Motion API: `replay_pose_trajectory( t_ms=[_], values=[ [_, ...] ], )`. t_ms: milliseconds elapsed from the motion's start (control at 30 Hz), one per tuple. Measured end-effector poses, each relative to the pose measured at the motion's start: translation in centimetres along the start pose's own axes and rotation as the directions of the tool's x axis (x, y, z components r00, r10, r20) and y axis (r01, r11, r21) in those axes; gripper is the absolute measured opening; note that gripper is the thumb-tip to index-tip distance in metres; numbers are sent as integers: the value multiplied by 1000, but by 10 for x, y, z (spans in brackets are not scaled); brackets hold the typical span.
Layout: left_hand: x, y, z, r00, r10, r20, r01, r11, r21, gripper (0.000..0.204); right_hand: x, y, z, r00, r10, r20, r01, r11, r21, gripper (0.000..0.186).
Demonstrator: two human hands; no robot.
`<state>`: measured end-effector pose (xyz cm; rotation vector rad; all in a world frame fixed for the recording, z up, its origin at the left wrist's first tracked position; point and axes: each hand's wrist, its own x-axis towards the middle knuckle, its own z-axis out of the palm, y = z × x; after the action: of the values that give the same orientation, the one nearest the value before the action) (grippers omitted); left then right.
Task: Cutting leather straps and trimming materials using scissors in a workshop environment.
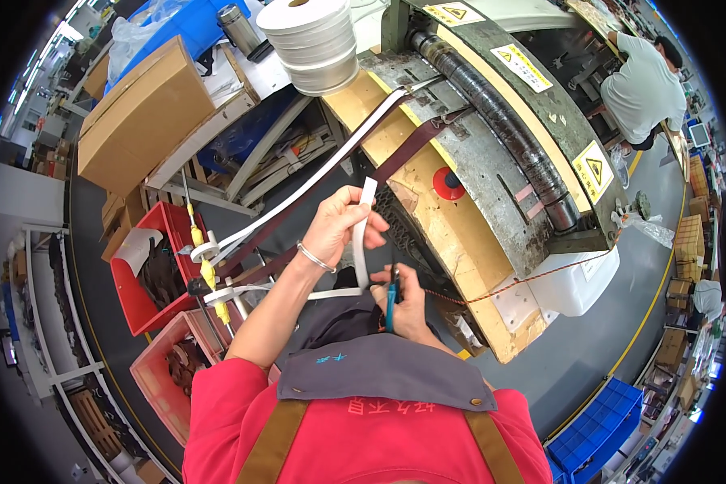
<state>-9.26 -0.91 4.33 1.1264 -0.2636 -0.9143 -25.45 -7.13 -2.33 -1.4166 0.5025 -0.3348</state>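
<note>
My left hand [347,222] pinches a white strip [360,254] between thumb and fingers, its short end sticking up above them. Below the hand the strip bends and runs left to a white guide roller [218,297]. My right hand [411,302] is closed around blue-handled snips [392,306], dark tip upward, close beside the lower part of the strip. The tip's exact contact with the strip cannot be made out. Behind my hands, another white band [323,157] and a maroon band [411,149] run to the machine [492,161].
A large white spool [310,48] stands by the machine, which has a dark roller [492,121]. Left are a cardboard box [141,113], a red bin [137,294] and a pinkish crate [161,363]. An orange cord [508,284] hangs across the machine's front. Another person [641,89] works at far right.
</note>
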Motion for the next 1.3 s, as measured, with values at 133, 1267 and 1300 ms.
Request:
replay_pose_trajectory(
  t_ms=[133,1267,1300],
  values=[
    [-10,1,1,992,-121,22,117,984,135,17,16,-22,-25,987,20,156,-2,993,-117,43],
    [22,-31,32,962,-263,77,250,957,145,16,30,-15,-28,998,-32,-51,30,998,-50,47],
    [26,-31,31,958,-272,87,257,954,151,16,31,-15,-28,997,-30,-66,27,998,-48,47]
  ],
)
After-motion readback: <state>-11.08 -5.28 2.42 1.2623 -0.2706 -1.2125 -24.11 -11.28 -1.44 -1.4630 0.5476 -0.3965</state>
